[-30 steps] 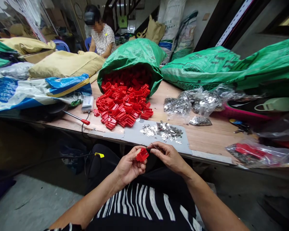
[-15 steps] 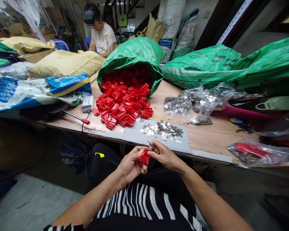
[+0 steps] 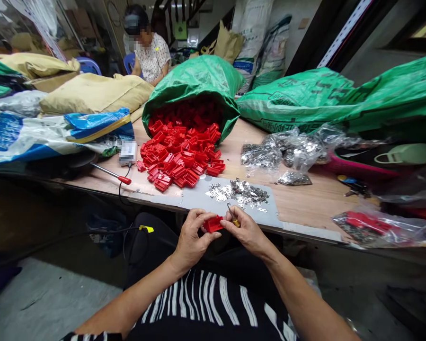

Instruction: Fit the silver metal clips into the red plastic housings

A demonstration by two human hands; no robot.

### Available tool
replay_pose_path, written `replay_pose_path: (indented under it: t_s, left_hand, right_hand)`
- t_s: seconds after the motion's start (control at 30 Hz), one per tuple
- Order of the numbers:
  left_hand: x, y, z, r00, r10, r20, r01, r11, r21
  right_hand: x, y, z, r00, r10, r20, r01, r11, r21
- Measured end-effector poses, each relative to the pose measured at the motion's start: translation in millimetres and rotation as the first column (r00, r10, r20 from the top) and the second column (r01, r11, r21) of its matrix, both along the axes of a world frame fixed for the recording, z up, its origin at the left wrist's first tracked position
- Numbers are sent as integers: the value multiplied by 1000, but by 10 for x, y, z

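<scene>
Between thumb and fingers, my left hand (image 3: 193, 239) grips a red plastic housing (image 3: 213, 224) just off the table's front edge. My right hand (image 3: 246, 231) is closed around a slim pointed tool with a yellow handle (image 3: 235, 221), its metal tip pointing up and away. The right fingertips touch the housing's right end; whether they pinch a small part there I cannot tell. Beyond my hands, small flat metal pieces (image 3: 239, 191) lie spread on a grey mat (image 3: 195, 201). A heap of similar red housings (image 3: 181, 158) spills from a green sack (image 3: 199, 76).
Plastic bags of metal pieces (image 3: 262, 155) lie right of the heap. A red-handled rod (image 3: 110, 173) and a small white box (image 3: 128, 152) are on the left. Sacks (image 3: 99, 94) line the table's back. A co-worker (image 3: 151, 54) sits beyond.
The red housing has been turned from tilted to lying lengthwise, its open side up. My left hand has rolled over, its back now upward. The pointed tool stays in my right hand.
</scene>
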State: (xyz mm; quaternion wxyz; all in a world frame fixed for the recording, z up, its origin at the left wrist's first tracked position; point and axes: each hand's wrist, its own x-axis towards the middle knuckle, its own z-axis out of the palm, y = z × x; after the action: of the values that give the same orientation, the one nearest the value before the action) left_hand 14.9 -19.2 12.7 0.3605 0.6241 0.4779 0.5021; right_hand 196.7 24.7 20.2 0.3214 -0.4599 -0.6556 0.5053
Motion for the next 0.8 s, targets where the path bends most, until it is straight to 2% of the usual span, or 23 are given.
replay_pose_path:
  t_s: [0.07, 0.17, 0.33, 0.5, 0.6, 0.7, 0.73, 0.8]
  left_hand:
    - [-12, -5, -21, 997, -10, -74, 17, 996, 93]
    - [-27, -11, -54, 993, -45, -113, 63, 985, 159]
    - [-20, -24, -70, 994, -67, -81, 78, 988, 131]
    - [-14, -65, -75, 993, -116, 2, 115, 989, 94]
    - [-39, -72, -123, 981, -171, 93, 166, 984, 65]
    - [-64, -42, -178, 938, -194, 287, 218, 974, -55]
    - [-68, -27, -189, 914, -178, 364, 233, 966, -113]
    - [-72, 1, -190, 853, -117, 508, 257, 942, -214]
  right_hand:
    - [-19, -28, -19, 1000, 6, -17, -6, 1000, -23]
    - [-37, -61, -39, 999, 22, -45, -25, 997, -76]
    - [-33, -101, -37, 990, 43, -132, -69, 978, -197]
    - [10, -135, 8, 951, 82, -297, -194, 908, -370]
    - [26, -162, -3, 916, 96, -391, -273, 862, -427]
    - [33, -158, -40, 905, 98, -414, -295, 845, -446]
    - [40, -137, -45, 916, 111, -387, -286, 855, -433]
    - [69, -63, -25, 961, 134, -242, -211, 921, -328]
